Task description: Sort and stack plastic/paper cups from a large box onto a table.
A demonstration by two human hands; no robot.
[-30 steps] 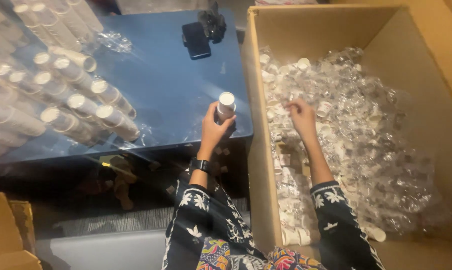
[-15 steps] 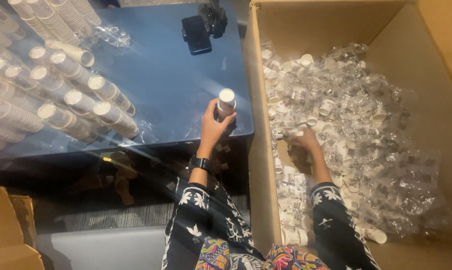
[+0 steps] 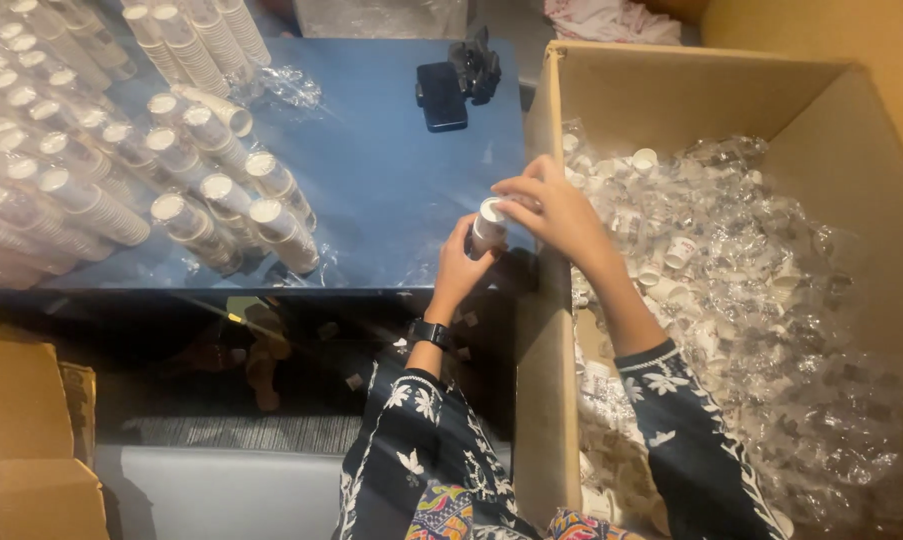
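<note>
Left of the cardboard box (image 3: 546, 400), long cup stacks (image 3: 201, 215) are lying on the blue table (image 3: 391, 190). The left hand (image 3: 463, 268) is gripping a short cup stack (image 3: 488, 226) just beside the box. The right hand (image 3: 556, 210), a moment ago digging among the box's loose cups (image 3: 711, 260), is now pinching onto the stack's top, apparently adding another cup.

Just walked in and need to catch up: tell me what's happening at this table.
A person holds a short stack of small white cups in the left hand at the edge of the blue table, while the right hand rests on its top. On the right stands a large cardboard box full of loose cups in clear wrappers. Long finished stacks lie on the table's left side, a dark phone near its far edge.
</note>
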